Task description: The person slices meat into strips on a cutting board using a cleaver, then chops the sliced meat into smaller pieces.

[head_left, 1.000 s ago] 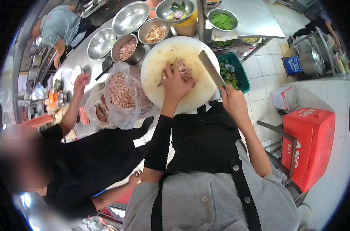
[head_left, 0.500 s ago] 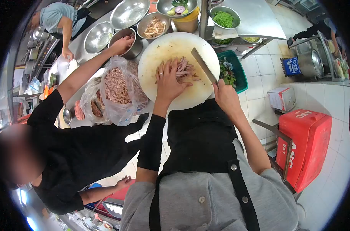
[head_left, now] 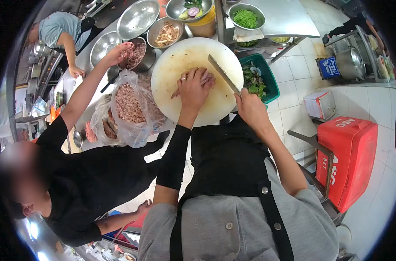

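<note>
On a round white cutting board (head_left: 176, 56), my left hand (head_left: 192, 92) is curled over a small pile of pinkish-brown meat strips (head_left: 208, 80), fingers drawn together around it. Part of the pile is hidden under the palm. My right hand (head_left: 251, 108) grips the handle of a long-bladed knife (head_left: 223, 73) at the board's right side. The blade points away and to the left, apart from the meat.
At left, a co-worker's hand (head_left: 119, 53) is over a pot of chopped meat (head_left: 136, 56). A plastic bag of diced meat (head_left: 128, 104) sits left of the board. Metal bowls (head_left: 139, 19) stand behind; a green bin of leaves (head_left: 274, 87) is at right.
My left hand's spread fingers have closed in, bunching the strips together. The knife remains in my right hand. The co-worker's hand has risen from inside the pot. The view has shifted slightly.
</note>
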`<state>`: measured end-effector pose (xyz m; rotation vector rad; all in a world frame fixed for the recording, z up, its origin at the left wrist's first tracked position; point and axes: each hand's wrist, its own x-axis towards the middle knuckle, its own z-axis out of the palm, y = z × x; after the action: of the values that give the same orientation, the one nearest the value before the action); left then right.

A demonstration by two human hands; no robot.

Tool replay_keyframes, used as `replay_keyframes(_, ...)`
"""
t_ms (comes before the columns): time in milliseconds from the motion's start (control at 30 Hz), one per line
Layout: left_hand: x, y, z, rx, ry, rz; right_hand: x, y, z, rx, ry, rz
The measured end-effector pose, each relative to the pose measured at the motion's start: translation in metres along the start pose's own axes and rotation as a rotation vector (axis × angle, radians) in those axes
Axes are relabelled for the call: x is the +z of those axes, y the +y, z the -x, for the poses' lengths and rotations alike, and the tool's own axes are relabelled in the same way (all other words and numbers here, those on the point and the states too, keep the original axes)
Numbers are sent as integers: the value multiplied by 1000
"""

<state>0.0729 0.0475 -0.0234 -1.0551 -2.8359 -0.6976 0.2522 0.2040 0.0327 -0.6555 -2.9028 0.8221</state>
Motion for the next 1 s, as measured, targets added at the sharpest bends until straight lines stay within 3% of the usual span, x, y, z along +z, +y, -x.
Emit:
replay_keyframes(33,-5,-1,1,21,-22,7,0,-2,0,1,-3,2)
replay_keyframes(133,-17,2,3,143,187,-113,2,-2,0,21,-13,-32)
replay_keyframes(233,-21,-2,3,138,120,-193,5,2,-5,16,-12,-57)
replay_keyframes(333,-24,-9,2,49,-100,-23,3,3,-7,-10,-12,-35)
replay_keyframes(433,-26,-10,3,50,-134,0,1,4,-9,-10,-21,-2)
replay_keyframes(667,-38,-8,7,29,35,237,-11,-15,-15,-10,90,171)
replay_keyframes(767,-30,-17,17,50,168,303,5,-14,-31,-153,257,213)
replay_keyframes(1000,-18,-33,29,52,264,426,16,-26,-44,-297,214,173)
